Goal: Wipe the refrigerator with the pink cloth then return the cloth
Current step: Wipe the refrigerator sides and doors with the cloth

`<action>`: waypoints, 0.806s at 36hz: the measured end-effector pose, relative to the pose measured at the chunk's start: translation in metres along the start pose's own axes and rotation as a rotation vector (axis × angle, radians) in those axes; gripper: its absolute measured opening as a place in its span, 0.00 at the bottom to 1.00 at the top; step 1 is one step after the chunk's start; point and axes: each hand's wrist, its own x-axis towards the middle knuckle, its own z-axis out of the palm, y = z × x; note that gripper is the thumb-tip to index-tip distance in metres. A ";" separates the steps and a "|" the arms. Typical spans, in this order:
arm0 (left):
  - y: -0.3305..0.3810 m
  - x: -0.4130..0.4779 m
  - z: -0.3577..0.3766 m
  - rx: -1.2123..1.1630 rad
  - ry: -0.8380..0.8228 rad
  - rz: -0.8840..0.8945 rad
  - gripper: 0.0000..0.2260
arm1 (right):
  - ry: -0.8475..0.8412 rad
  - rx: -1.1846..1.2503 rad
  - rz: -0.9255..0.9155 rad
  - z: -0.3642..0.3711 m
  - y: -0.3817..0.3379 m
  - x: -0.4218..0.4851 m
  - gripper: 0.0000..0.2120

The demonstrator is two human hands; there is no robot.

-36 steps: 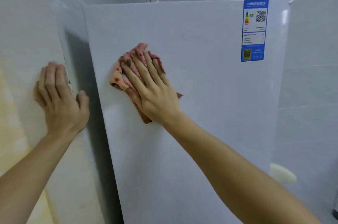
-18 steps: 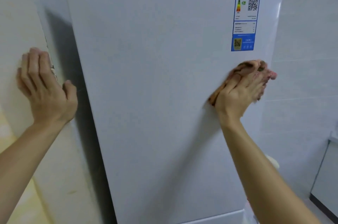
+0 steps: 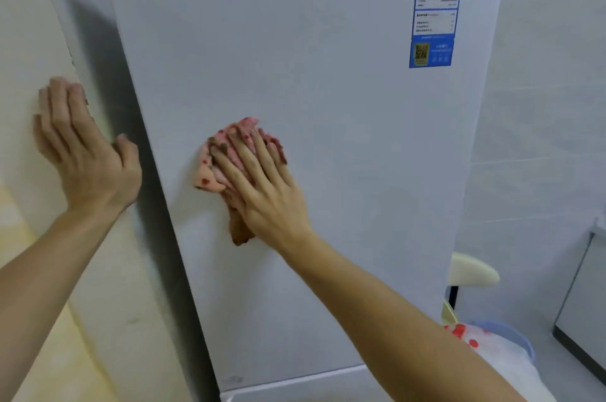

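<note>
Lowest in the view, at the right, a white plastic bag with red dots (image 3: 492,352) sits in a pale blue round bin (image 3: 521,339), partly behind the bare right forearm. Up from the forearms, the left hand (image 3: 87,155) lies flat on the cream-coloured wall panel (image 3: 29,50) to the left of the appliance, fingers straight and close together, thumb out towards the shadowed gap. The right hand (image 3: 262,191) is spread, its straight fingers pressing the crumpled pink cloth with dark red spots (image 3: 226,155) flat against the front of the tall white refrigerator (image 3: 328,73). The cloth sits on the left half of the door at mid-height, bulging out past the fingertips and the thumb side, with a brownish corner hanging below the heel of the hand. Beside the refrigerator's lower right edge a cream rounded seat-like shape (image 3: 472,270) sticks out. Higher up, a blue and white energy label with QR codes (image 3: 436,4) is stuck at the door's upper right corner. Beyond stands a pale grey tiled wall (image 3: 551,106).
</note>
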 end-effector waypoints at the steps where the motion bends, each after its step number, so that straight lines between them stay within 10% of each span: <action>1: 0.002 -0.003 0.000 0.002 0.004 -0.004 0.33 | 0.027 -0.012 0.046 -0.006 0.013 -0.006 0.23; 15: 0.010 -0.013 0.004 0.052 0.051 -0.025 0.35 | 0.366 0.044 0.991 -0.058 0.137 -0.052 0.30; 29: -0.001 -0.027 0.012 0.022 0.076 0.066 0.35 | 0.044 0.053 0.111 0.015 -0.035 0.011 0.25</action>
